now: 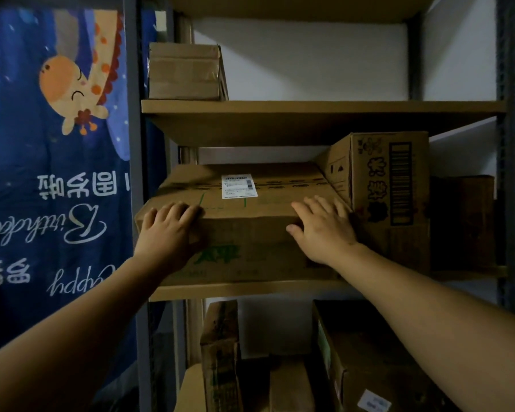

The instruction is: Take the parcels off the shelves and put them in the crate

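A wide brown cardboard parcel (244, 233) with a white label and green print lies on the middle shelf (250, 288). My left hand (168, 230) grips its front left corner, fingers hooked over the top edge. My right hand (324, 227) rests on its front right top edge, fingers spread on the lid and thumb on the front face. A taller box (390, 188) with a barcode stands right beside it, touching. The crate is not in view.
A small box (185, 71) sits at the left of the upper shelf (309, 107). Several more boxes (369, 358) fill the lower shelf. A dark box (461, 221) stands at the far right. A blue printed curtain (57, 173) hangs left of the grey upright (133, 144).
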{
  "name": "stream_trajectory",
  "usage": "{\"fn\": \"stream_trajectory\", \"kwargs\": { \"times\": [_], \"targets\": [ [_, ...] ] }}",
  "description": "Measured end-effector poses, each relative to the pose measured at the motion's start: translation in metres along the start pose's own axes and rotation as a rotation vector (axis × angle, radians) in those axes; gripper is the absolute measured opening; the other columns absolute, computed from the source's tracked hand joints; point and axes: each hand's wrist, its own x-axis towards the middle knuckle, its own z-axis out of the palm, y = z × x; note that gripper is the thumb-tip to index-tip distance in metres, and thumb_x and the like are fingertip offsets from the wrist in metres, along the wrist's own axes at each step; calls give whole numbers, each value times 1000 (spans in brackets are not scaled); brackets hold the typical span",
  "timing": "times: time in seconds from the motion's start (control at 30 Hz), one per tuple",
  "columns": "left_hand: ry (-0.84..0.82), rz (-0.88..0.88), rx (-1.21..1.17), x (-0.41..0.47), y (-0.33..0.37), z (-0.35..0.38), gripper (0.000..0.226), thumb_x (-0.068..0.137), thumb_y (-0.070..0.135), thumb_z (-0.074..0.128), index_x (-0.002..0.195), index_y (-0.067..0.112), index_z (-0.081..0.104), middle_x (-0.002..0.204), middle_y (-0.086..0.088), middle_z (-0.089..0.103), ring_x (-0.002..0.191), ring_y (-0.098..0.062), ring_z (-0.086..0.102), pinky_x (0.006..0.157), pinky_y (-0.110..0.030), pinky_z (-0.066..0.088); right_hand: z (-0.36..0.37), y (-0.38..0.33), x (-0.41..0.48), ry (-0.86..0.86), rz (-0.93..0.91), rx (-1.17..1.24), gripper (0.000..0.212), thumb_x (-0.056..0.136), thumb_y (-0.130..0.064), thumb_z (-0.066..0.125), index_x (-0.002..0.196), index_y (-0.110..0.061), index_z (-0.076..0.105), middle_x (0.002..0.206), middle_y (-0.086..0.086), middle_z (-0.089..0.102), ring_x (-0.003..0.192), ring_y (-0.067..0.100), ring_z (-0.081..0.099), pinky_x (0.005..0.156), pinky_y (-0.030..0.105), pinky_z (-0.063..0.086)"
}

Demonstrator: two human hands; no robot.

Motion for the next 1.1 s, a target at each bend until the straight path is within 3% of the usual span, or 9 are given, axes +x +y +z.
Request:
{"fn": "stream_trajectory", "kwargs": {
  "times": [0.13, 0.33, 0.53, 0.73, 0.9, 1.1],
  "targets": [
    [-42, -65, 37, 15, 1, 12, 85, 81, 62, 55, 147, 28, 15, 151, -9, 20, 140, -30, 18, 116, -48, 7, 3, -4, 16, 13, 56, 70, 51, 97, -47, 38, 144, -30, 28, 148, 8, 23, 140, 29, 15, 116, 46, 7],
    [-80, -88, 78, 32, -2, 33, 95, 78, 67, 55, 149, 22, 9, 151, -8, 23, 141, -30, 18, 118, -50, 3, 27, 6, 31, 41, -3, 11, 58, 94, -45, 47, 145, -28, 24, 150, 5, 30, 142, 26, 18, 117, 44, 1],
    [-160, -107, 38, 45, -2, 38, 101, 79, 61, 58, 151, 24, -3, 155, -9, 16, 144, -31, 5, 117, -50, -1, 33, 5, 49, -52, 15, 8, 72, 96, -44, 44, 152, -26, 3, 159, 5, 12, 147, 25, -1, 118, 46, -4],
    [-272, -123, -35, 45, -6, 26, 106, 81, 56, 60, 149, 28, -16, 158, -9, -11, 144, -31, -14, 116, -54, -4, 19, 0, 40, -205, 48, -24, 86, 94, -47, 47, 150, -29, -16, 159, 4, -17, 145, 26, -19, 117, 46, -10],
    [-325, -99, -104, 45, -2, 17, 101, 79, 61, 58, 147, 38, -14, 158, -5, -16, 144, -30, -16, 113, -58, -5, -7, 13, 11, -96, 39, -13, 77, 95, -45, 46, 151, -31, -4, 160, -2, -13, 146, 21, -14, 117, 44, 3],
    [-293, -3, -265, 54, 54, 5, 96, 81, 62, 56, 148, 38, -7, 159, -4, -13, 145, -28, -14, 115, -55, -1, -37, 60, -29, 53, 209, 8, 72, 94, -39, 48, 152, -31, 5, 160, -3, -5, 147, 20, -7, 117, 44, 8]
  ]
}}
